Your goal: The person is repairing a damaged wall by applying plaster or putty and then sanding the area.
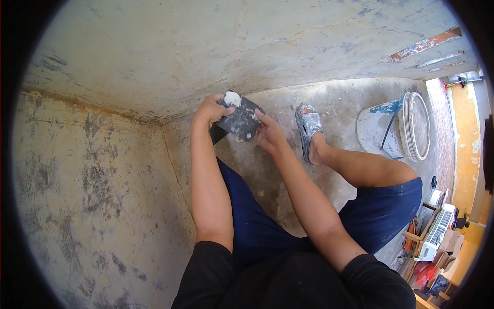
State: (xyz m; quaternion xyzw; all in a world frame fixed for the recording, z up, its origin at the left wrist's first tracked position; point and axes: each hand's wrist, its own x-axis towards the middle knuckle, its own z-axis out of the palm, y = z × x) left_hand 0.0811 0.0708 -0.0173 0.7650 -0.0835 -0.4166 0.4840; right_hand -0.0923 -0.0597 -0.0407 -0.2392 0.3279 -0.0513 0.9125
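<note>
- The dark sheet (241,121) is just off 12 o'clock from the middle of the view, held up between both hands, with the concrete floor (267,188) below it. A large white patch sits towards 11 o'clock on its face, and smaller pale smears are scattered over the rest.
- The left hand (210,110) takes it from its 10 o'clock side, thumb pressed on the face; the fingers seem clamped on the sheet, though most are hidden behind it.
- The right hand (270,136) meets it from 4 o'clock, thumb on the edge and fingers pinched on the sheet from the other side, their tips partly out of sight.
- Another dark flap (218,133) shows at 7 o'clock from the sheet; I cannot tell whether it is a fold or a separate piece.
- The step in hand looks like turning or folding the sheet; it does not touch the scuffed wall (149,56) towards 11 o'clock.
- My judgement is that the next move calls for settling the sheet flat, with one hand steadying it while the other shifts its grip, and for keeping the loose white stuff level.
- Towards 2 o'clock is a sandal (303,135); close to 3 o'clock, well apart from the hands, is a white bucket (373,129).
</note>
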